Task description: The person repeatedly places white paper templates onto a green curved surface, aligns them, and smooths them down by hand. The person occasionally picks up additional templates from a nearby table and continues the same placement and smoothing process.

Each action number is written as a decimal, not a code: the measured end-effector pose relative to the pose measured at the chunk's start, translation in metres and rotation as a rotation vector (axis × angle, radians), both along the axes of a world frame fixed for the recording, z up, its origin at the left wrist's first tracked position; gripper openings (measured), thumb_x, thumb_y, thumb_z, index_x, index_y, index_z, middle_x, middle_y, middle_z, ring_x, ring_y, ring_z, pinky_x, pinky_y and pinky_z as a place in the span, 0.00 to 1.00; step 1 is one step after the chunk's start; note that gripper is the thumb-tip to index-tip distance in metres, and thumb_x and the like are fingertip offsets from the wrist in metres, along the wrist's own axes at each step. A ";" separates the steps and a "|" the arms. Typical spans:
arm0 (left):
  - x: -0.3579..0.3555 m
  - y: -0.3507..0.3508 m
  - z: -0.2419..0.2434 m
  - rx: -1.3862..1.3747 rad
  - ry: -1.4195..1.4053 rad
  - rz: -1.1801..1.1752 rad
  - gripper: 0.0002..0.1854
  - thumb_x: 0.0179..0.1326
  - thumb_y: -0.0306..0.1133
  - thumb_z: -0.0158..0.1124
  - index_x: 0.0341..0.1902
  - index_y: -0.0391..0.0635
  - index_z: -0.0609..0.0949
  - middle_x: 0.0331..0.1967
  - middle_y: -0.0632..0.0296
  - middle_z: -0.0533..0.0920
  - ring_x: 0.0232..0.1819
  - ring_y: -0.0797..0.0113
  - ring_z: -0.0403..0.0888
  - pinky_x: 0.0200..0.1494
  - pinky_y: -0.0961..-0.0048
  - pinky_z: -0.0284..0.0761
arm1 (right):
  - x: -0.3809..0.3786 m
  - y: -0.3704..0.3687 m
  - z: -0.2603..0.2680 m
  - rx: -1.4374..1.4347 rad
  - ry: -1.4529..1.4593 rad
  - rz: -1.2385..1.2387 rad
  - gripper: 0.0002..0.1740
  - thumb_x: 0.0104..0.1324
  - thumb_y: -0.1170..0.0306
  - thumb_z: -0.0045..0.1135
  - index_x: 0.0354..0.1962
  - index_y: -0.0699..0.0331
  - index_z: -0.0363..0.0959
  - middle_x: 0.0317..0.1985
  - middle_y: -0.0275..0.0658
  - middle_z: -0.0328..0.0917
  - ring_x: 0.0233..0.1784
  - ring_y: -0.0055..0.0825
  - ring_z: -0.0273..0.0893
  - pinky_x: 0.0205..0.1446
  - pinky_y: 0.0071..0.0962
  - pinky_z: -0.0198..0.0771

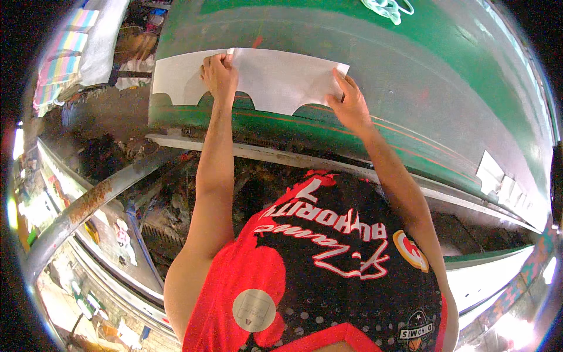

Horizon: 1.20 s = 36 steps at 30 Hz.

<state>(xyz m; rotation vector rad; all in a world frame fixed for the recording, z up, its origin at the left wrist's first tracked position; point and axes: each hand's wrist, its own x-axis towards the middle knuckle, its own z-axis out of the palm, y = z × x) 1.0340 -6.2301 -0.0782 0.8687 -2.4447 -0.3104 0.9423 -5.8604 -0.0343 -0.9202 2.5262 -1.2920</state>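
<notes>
White panels, fabric or paper, with curved cutouts along the near edge lie on a green table. They appear to meet beneath my left hand, which pinches a small raised fold at the far edge. My right hand rests at the right end of the white material. Its thumb and index finger are apart, with the fingertips touching the surface near that edge. Orange-red and pale lines curve across the tabletop on the near side of the panels.
More white cut pieces lie along the table at right. A pale green cord or strap sits at the far side. A pale rail edges the table before me. At left are a rusty metal bar and striped cloth.
</notes>
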 end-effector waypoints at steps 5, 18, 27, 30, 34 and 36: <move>-0.007 0.007 0.008 -0.002 0.010 0.000 0.12 0.72 0.45 0.68 0.46 0.50 0.83 0.51 0.57 0.83 0.57 0.46 0.78 0.62 0.45 0.70 | 0.001 0.001 0.009 0.065 -0.092 -0.018 0.42 0.65 0.73 0.68 0.77 0.61 0.66 0.69 0.49 0.75 0.49 0.33 0.81 0.54 0.32 0.77; -0.014 0.049 0.020 -0.300 -0.253 -0.294 0.37 0.79 0.54 0.51 0.80 0.41 0.69 0.83 0.43 0.62 0.85 0.39 0.54 0.82 0.35 0.47 | 0.001 -0.003 0.010 0.044 -0.100 -0.030 0.41 0.66 0.72 0.66 0.76 0.65 0.65 0.71 0.56 0.71 0.74 0.52 0.73 0.75 0.39 0.69; -0.031 0.161 0.019 -0.137 -0.326 -0.388 0.47 0.76 0.61 0.49 0.83 0.33 0.62 0.86 0.37 0.52 0.87 0.37 0.47 0.83 0.30 0.40 | 0.006 -0.003 0.000 0.016 -0.042 -0.072 0.45 0.66 0.72 0.67 0.79 0.61 0.59 0.70 0.57 0.68 0.70 0.53 0.71 0.72 0.43 0.71; -0.032 0.219 0.034 -0.173 -0.369 -0.625 0.44 0.75 0.57 0.53 0.82 0.36 0.63 0.86 0.39 0.53 0.87 0.38 0.48 0.82 0.30 0.45 | 0.010 0.008 0.012 -0.041 -0.016 -0.156 0.44 0.67 0.72 0.69 0.78 0.59 0.61 0.69 0.52 0.66 0.63 0.44 0.74 0.63 0.37 0.77; -0.031 0.258 0.058 -0.097 -0.294 -1.116 0.43 0.72 0.54 0.62 0.83 0.42 0.65 0.86 0.45 0.55 0.87 0.39 0.48 0.81 0.30 0.47 | 0.030 0.068 0.050 -0.024 0.116 -0.185 0.40 0.67 0.75 0.69 0.75 0.57 0.65 0.67 0.48 0.65 0.53 0.35 0.72 0.52 0.30 0.77; -0.030 0.274 0.067 0.024 -0.223 -1.254 0.43 0.70 0.53 0.66 0.83 0.45 0.65 0.86 0.49 0.56 0.87 0.40 0.47 0.82 0.30 0.47 | 0.036 0.113 0.056 0.015 0.141 -0.225 0.39 0.68 0.75 0.68 0.74 0.55 0.66 0.67 0.48 0.65 0.53 0.36 0.70 0.51 0.31 0.76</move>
